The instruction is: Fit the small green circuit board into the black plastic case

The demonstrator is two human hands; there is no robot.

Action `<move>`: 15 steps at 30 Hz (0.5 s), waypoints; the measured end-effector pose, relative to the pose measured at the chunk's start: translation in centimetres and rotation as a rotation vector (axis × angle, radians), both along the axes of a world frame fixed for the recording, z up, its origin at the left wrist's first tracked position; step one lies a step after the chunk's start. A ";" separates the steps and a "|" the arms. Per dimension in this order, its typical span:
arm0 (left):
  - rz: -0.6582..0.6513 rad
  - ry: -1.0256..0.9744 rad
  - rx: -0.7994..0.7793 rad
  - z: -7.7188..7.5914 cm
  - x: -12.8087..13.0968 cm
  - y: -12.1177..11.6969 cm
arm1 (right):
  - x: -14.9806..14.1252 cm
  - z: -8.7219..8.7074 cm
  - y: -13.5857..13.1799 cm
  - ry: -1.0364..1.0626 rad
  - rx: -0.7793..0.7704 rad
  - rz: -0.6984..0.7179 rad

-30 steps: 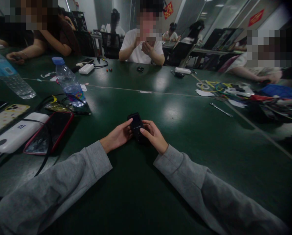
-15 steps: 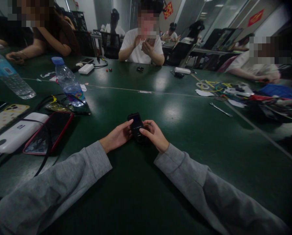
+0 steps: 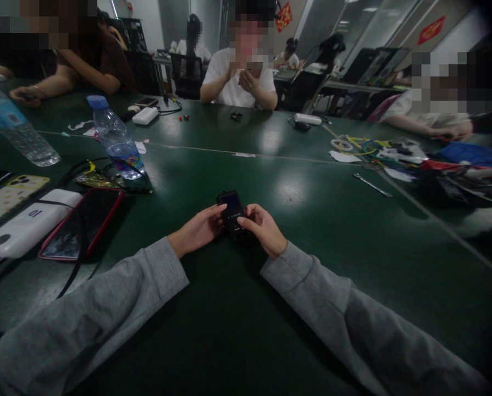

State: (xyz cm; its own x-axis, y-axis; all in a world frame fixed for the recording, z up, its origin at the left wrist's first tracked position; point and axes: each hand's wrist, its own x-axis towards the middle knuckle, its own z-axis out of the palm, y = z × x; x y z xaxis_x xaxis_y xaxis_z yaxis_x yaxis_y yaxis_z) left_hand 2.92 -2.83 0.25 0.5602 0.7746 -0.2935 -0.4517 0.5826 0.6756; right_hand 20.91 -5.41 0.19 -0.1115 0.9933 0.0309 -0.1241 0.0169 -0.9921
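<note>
A small black handheld device (image 3: 233, 212) with a dark screen and a row of small light marks below it is held between my two hands, just over or on the green table (image 3: 213, 330). My left hand (image 3: 199, 230) grips its left side, thumb along the screen's edge and fingers partly hidden behind. My right hand (image 3: 264, 228) holds the lower right side, its thumb lying on the front below the screen and its other fingers curled. I cannot tell exactly what kind of device it is.
At left lie a red-edged phone (image 3: 83, 223), a white power bank (image 3: 31, 223) and a patterned phone case (image 3: 12, 198). Two water bottles stand beyond, one blue-capped (image 3: 120, 140). A wrench (image 3: 372, 185) and tangled cables (image 3: 394, 151) lie right. A person (image 3: 239, 82) sits opposite.
The device has shifted very slightly to the right in my hands, and my right hand has moved a little with it. My left hand has hardly moved.
</note>
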 end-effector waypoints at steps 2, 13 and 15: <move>-0.001 0.006 0.022 -0.1 0.0 0.0 | 0.0 0.0 0.0 -0.020 0.010 0.005; 0.009 0.031 0.129 0.1 0.3 -0.3 | 0.2 0.1 0.0 -0.045 0.020 0.045; 0.007 0.037 0.149 -0.1 0.3 -0.3 | 0.2 0.1 0.0 -0.037 0.024 0.044</move>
